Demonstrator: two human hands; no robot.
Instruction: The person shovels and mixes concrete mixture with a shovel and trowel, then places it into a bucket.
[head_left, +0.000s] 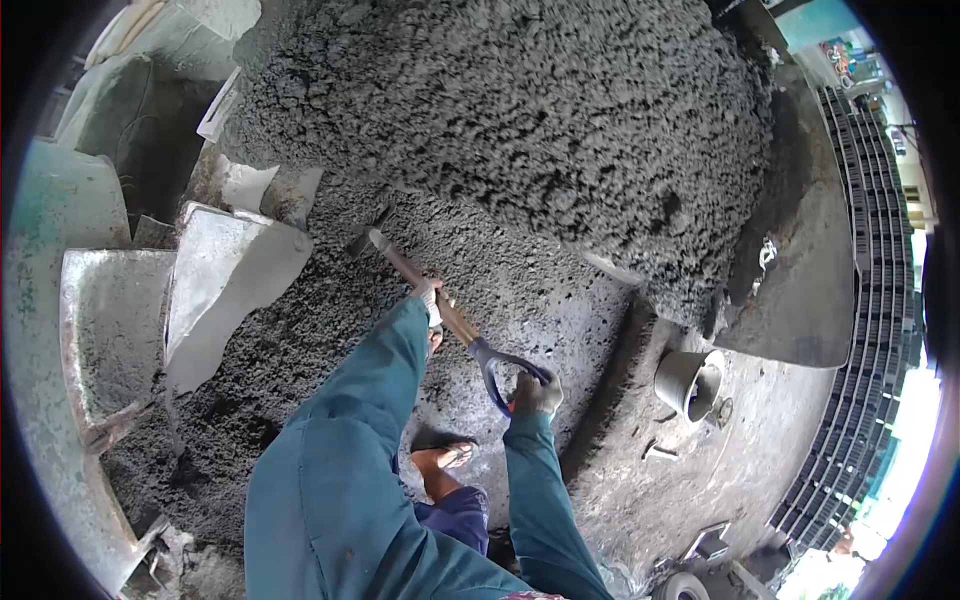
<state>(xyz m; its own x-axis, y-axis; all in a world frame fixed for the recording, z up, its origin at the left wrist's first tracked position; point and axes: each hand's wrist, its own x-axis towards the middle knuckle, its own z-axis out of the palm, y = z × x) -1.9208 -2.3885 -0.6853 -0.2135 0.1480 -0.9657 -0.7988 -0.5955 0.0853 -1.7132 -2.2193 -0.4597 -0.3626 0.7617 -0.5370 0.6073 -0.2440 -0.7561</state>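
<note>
A shovel (457, 323) with a wooden shaft and a dark D-shaped handle slants across the middle of the view. My left hand (432, 312), partly covered by a pale glove, is wrapped round the shaft about halfway along. Around the grip of the D-handle my right hand (538, 393) is closed, lower and to the right. The blade end lies at the loose, dark grey crumbly material (460, 225) on the floor, and most of the blade is hidden. Just beyond it rises a large heap (520, 100) of the same grey material.
Pale metal sheets (230, 270) stand on the left beside a greenish wall (60, 330). At the right, a bucket (688, 385) sits on the floor beyond a low ledge. Stacked dark blocks (870, 300) line the far right. My sandalled foot (445, 457) is below the handle.
</note>
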